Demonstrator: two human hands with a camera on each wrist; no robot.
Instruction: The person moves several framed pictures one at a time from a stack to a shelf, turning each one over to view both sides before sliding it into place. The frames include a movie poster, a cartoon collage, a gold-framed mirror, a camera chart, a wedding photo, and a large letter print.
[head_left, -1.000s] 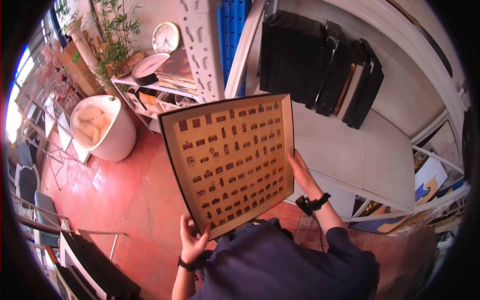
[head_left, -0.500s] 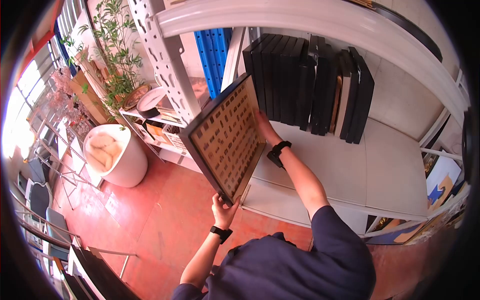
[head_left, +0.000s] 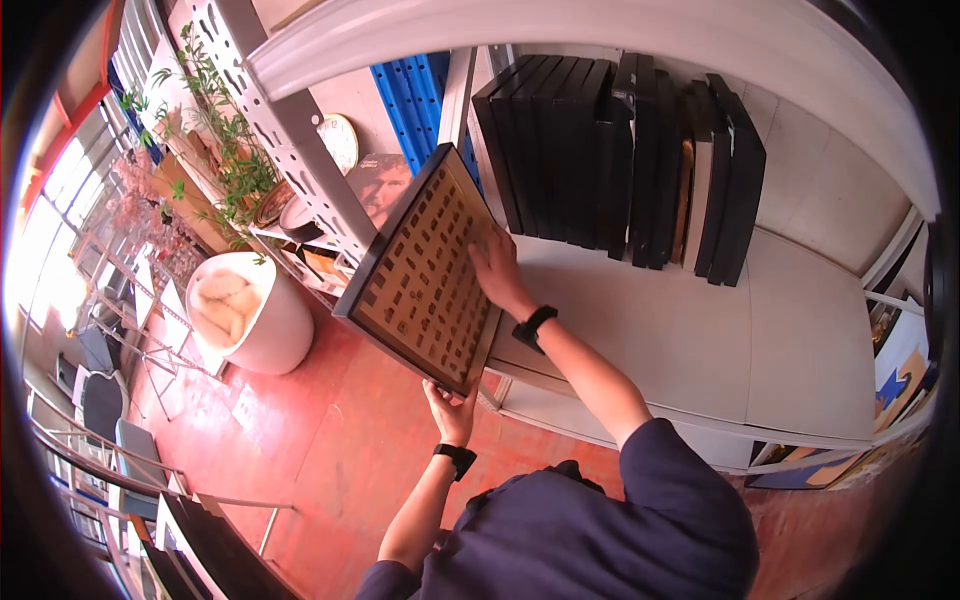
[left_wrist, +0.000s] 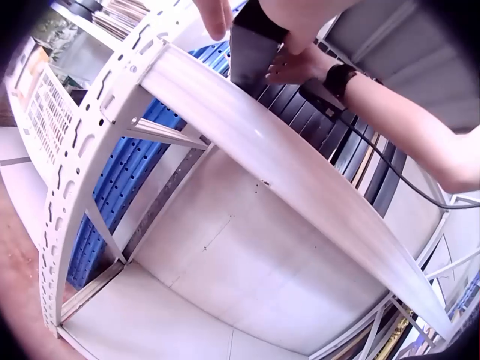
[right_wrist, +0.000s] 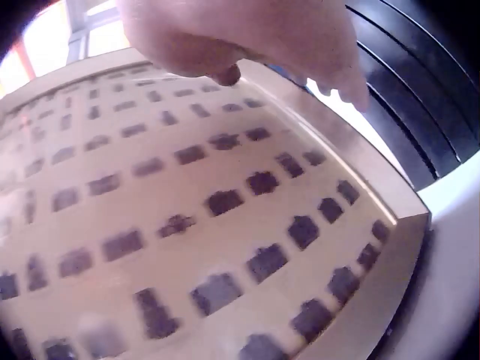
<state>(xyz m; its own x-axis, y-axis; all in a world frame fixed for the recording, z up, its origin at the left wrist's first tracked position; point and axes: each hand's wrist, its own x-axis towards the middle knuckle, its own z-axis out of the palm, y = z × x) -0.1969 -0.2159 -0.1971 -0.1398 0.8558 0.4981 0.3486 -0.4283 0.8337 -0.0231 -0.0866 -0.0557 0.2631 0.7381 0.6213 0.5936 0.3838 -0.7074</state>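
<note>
A black-edged shallow frame [head_left: 415, 290] with rows of small dark camera shapes on a tan ground is tilted upright beside the shelf. My left hand [head_left: 452, 418] grips its bottom corner; in the left wrist view, fingers of that hand [left_wrist: 304, 16] lie around the dark frame [left_wrist: 251, 56]. My right hand [head_left: 497, 268] is at the frame's shelf-side edge, partly over its face. Seen from the right wrist, this hand [right_wrist: 247, 34] has extended fingers across the edge of the frame [right_wrist: 187, 225]; whether it touches the glass is unclear.
Several black frames [head_left: 560, 150] stand upright at the back of the white shelf [head_left: 640, 330]. A perforated upright [head_left: 290, 130] and curved-looking crossbeam [head_left: 560, 22] border the shelf. A white tub chair [head_left: 265, 330] and a plant [head_left: 225, 120] are at left.
The frame has turned from facing the head camera to a steep angle and moved left. My right hand has shifted from its side edge to partly over its face. The left hand keeps its grip.
</note>
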